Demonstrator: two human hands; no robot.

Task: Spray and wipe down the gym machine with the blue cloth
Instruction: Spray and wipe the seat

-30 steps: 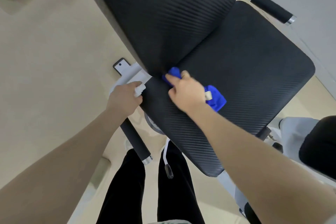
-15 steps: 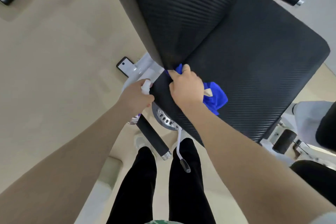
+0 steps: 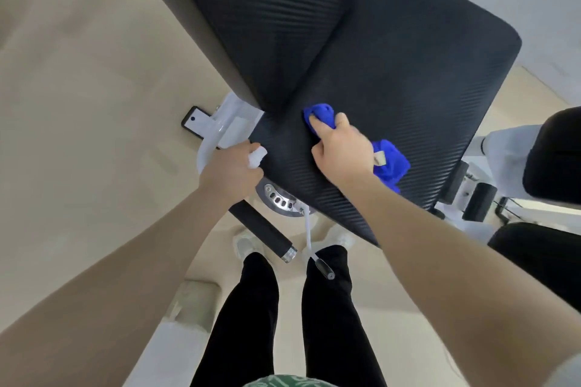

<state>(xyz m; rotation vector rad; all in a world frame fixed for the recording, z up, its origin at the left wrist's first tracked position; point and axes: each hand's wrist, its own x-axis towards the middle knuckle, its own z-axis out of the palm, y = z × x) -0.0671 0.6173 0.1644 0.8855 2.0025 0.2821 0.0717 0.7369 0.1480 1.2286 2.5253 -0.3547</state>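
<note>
1. I see the right hand [image 3: 341, 151] on the seat pad [image 3: 408, 78] of the gym machine, pressing the blue cloth [image 3: 390, 163] down against the black textured surface near the crease where the seat meets the backrest pad [image 3: 267, 25].
2. The cloth lies under and on both sides of that hand: one bunch pokes out at the far-left by the fingertips [image 3: 314, 121], the other trails to the near-right past the wrist. Its long axis runs roughly along the hand, from the crease toward the near-right.
3. The unwiped stretch of seat, as I judge it, lies to the right and far of the cloth, so the coming stroke would sweep away from the crease. The right hand is the one placed for it; the left is off the pad's left edge.
4. The right fingers are curled over the cloth, holding it bunched while pushing down.
5. The left hand [image 3: 231, 170] is wrapped around a small white spray bottle [image 3: 257, 155], only its top showing, just beside the seat's left edge and above a black handle [image 3: 264, 231].
6. Black trousers and pale floor fill the near part.
</note>
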